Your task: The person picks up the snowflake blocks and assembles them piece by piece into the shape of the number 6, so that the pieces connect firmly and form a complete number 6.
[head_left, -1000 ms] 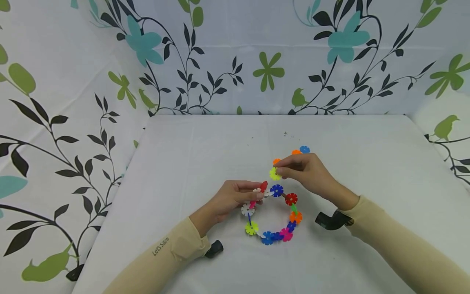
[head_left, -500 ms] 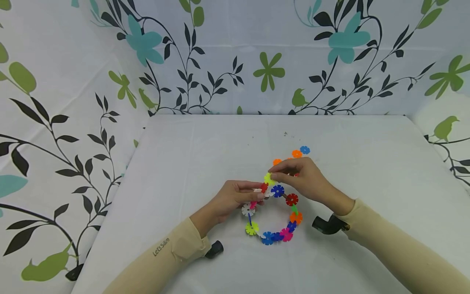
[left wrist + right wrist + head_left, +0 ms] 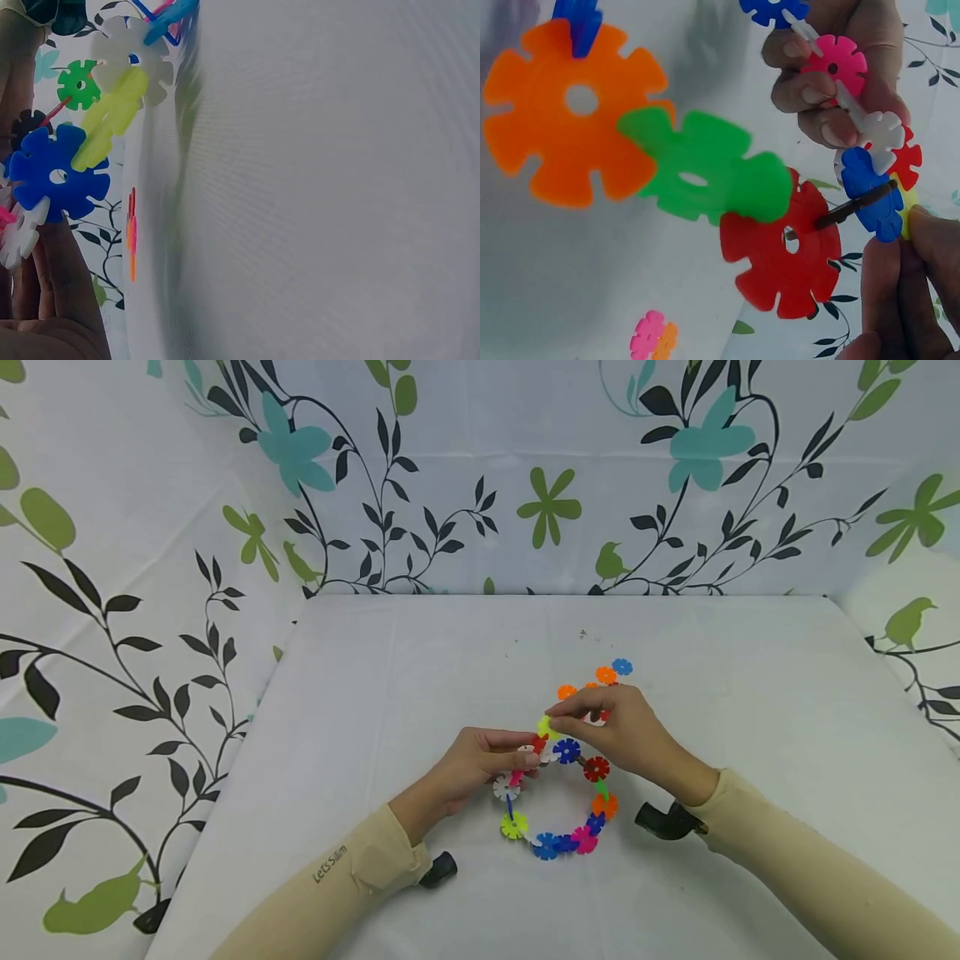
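Note:
In the head view, a ring of snowflake-shaped plastic discs (image 3: 585,838), linked edge to edge in many colours, is held by my left hand (image 3: 480,766). That hand pinches it at the upper left, beside a red disc (image 3: 539,743). My right hand (image 3: 630,718) pinches a yellow disc (image 3: 547,727) between thumb and fingertips, against the red one. The right wrist view shows the yellow disc (image 3: 907,206) partly hidden behind a blue disc (image 3: 874,196). Close to that camera hang the ring's orange disc (image 3: 525,127), green disc (image 3: 727,169) and red disc (image 3: 810,270).
Behind my right hand lie several loose discs on the white table (image 3: 375,677), among them an orange disc (image 3: 567,692) and a blue disc (image 3: 622,667). Black wrist devices (image 3: 667,820) sit under both sleeves. A leaf-patterned cloth (image 3: 450,460) hangs behind.
My right hand has moved left and slightly down, bringing the yellow disc from above the ring against the red disc. The left hand and the ring stay in place.

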### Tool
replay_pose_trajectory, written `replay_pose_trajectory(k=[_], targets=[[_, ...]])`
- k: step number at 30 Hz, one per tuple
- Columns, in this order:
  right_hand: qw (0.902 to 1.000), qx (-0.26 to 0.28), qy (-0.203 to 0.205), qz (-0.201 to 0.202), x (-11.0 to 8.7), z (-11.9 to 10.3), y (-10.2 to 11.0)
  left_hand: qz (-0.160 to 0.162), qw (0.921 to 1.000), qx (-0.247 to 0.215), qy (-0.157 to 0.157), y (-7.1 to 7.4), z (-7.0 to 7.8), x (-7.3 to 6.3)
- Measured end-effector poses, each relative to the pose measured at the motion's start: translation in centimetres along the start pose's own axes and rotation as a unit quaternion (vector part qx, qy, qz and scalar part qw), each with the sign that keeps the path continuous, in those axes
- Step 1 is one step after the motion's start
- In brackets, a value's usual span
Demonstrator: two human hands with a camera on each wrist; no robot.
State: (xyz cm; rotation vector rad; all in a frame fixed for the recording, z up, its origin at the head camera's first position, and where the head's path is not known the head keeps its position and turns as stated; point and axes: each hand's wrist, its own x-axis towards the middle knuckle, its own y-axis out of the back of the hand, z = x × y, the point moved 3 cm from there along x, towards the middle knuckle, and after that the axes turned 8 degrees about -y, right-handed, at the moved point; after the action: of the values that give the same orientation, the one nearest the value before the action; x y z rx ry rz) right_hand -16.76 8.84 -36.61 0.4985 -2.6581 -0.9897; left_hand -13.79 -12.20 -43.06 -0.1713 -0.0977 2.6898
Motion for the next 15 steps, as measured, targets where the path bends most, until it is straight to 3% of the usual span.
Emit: replay_pose_trajectory(k=[9,15], targets=[[0.9999,0.003,0.011,-0.002,-0.11,0.02,-0.22,-0.008,0.9997,0.019,0.013,0.12,0.03,-0.07],[0.9999,0.012,0.005,-0.009,-0.07,0.43,-0.43,-0.017,0.9961,0.084,0.021,0.24,0.19,0.39]])
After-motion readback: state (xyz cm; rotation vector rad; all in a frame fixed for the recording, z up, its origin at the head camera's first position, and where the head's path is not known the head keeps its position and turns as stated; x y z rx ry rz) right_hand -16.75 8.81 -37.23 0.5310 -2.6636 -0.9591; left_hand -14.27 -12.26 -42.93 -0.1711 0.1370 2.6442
